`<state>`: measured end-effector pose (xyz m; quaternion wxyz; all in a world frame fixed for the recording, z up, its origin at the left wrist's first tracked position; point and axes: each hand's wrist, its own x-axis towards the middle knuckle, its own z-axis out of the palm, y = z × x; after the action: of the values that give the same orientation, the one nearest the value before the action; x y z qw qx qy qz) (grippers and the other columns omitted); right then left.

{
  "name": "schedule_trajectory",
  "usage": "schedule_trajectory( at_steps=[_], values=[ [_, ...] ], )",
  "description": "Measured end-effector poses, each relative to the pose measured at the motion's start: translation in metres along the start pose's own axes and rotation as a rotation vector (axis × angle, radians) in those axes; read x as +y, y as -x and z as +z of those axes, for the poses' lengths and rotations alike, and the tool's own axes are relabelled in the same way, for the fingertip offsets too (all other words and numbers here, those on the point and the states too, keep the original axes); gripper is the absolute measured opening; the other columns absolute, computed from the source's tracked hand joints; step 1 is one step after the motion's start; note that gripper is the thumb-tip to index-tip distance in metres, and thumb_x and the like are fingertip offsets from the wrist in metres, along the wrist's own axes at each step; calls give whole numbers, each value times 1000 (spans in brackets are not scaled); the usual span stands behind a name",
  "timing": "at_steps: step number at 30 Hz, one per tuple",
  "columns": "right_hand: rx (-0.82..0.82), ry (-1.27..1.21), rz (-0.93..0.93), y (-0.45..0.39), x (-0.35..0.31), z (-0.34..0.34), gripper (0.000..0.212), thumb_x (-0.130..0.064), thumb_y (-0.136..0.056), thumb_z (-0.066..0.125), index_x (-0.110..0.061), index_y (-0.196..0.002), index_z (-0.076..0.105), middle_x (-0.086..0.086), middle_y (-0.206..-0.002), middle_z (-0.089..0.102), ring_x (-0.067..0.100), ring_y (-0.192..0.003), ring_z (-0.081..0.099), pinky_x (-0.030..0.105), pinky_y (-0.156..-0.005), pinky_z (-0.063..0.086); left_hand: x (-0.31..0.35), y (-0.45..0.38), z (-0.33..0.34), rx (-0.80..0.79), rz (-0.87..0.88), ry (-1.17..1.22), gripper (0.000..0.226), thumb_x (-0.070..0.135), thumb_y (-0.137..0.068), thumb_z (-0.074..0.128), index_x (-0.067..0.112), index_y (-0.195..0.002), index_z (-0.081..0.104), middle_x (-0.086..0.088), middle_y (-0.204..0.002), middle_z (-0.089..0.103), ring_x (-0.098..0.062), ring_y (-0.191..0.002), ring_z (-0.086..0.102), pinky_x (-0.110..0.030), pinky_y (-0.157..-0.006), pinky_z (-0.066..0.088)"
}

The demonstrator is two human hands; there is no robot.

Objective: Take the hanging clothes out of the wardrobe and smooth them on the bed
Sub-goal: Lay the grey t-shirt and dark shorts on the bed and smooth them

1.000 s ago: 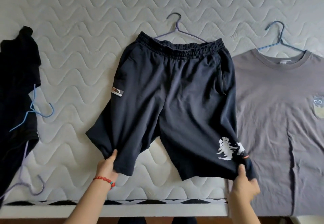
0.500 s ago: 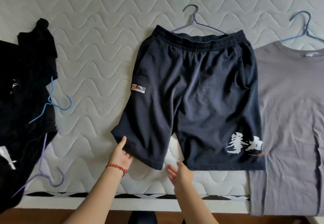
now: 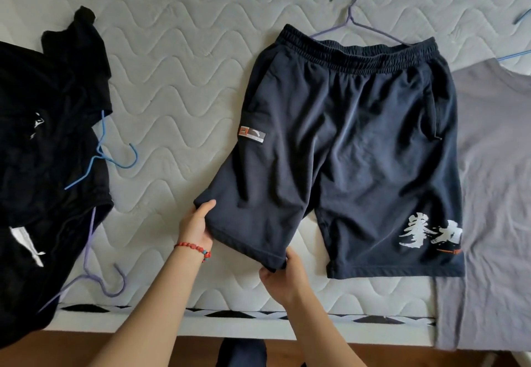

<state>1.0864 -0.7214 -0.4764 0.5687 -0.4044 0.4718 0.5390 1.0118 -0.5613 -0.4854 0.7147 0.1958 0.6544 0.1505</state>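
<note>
The bed carries all garments. Black clothes lie at 9 o'clock with two hangers: a blue hanger and a purple hanger. The shorts lie flat at centre, waistband toward 12 o'clock, still on a hanger. A grey shirt lies at 3 o'clock, touching the shorts. The left hand grips the outer hem corner of the left leg, thumb on top. The right hand pinches the same leg's inner hem corner. A red bracelet circles the left wrist.
</note>
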Motion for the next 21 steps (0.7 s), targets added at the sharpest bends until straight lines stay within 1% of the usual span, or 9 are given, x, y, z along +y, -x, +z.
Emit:
schedule_trajectory(
  at_steps=[2, 3, 5, 7, 10, 13, 17, 19, 21],
  values=[
    [-81, 83, -44, 7, -3, 3, 48, 3, -88, 35, -14, -51, 59, 1, -56, 48, 14, -56, 42, 21, -53, 30, 7, 7, -6, 51, 81, -28, 20, 4, -84, 58, 6, -103, 63, -12, -105, 66, -29, -97, 63, -40, -86, 52],
    [-136, 112, -57, 11, -4, 5, 44, 1, -87, 39, -14, -54, 63, 0, -56, 56, 14, -55, 50, 21, -55, 35, 10, 12, -9, 69, 116, -48, 14, 3, -84, 59, 8, -96, 63, -10, -100, 66, -27, -92, 64, -38, -83, 53],
    [-228, 154, -103, 17, -8, 6, 21, -5, -82, 49, -9, -80, 69, 4, -75, 69, 16, -68, 63, 25, -63, 45, 17, 17, -19, 130, 171, -100, 7, 6, -84, 62, 12, -88, 62, -5, -91, 66, -21, -84, 64, -34, -76, 56],
    [-131, 227, -176, 15, -9, 0, 22, -2, -79, 56, -4, -98, 66, 8, -91, 72, 22, -84, 66, 29, -73, 50, 23, 16, -35, 242, 212, -208, 8, 14, -83, 66, 15, -77, 60, -3, -79, 62, -19, -73, 59, -28, -66, 50],
    [225, 481, -314, 20, -9, -14, 9, -4, -81, 65, -5, -90, 64, 6, -82, 68, 20, -77, 61, 27, -68, 48, 21, 5, -56, 386, 244, -502, 31, 26, -82, 67, 5, -64, 52, -7, -59, 42, -23, -63, 39, -28, -56, 36],
    [316, 614, -395, 22, -9, -24, 6, -12, -82, 67, -8, -84, 63, 1, -79, 64, 13, -74, 58, 21, -60, 43, 12, 1, -60, 390, 225, -634, 39, 30, -83, 65, -7, -74, 57, -10, -59, 42, -24, -68, 41, -30, -65, 39],
    [319, 707, -451, 15, -10, -30, 9, -15, -84, 66, -7, -88, 63, 3, -77, 65, 18, -74, 59, 25, -62, 47, 8, -7, -58, 432, 230, -645, 37, 31, -84, 63, 0, -68, 55, -10, -65, 52, -29, -74, 53, -39, -79, 48],
    [337, 765, -418, 12, -11, -33, 11, -15, -85, 64, -6, -83, 59, 6, -70, 58, 21, -64, 55, 24, -51, 47, 5, -11, -61, 455, 244, -641, 37, 32, -84, 64, -2, -71, 56, -12, -68, 55, -32, -73, 58, -42, -81, 52],
    [368, 819, -368, 8, -12, -42, 17, -17, -87, 62, -6, -76, 54, 7, -64, 52, 24, -58, 51, 19, -40, 41, 2, -10, -63, 475, 236, -659, 33, 29, -85, 62, 1, -68, 56, -9, -58, 58, -30, -64, 64, -38, -77, 52]
  ],
)
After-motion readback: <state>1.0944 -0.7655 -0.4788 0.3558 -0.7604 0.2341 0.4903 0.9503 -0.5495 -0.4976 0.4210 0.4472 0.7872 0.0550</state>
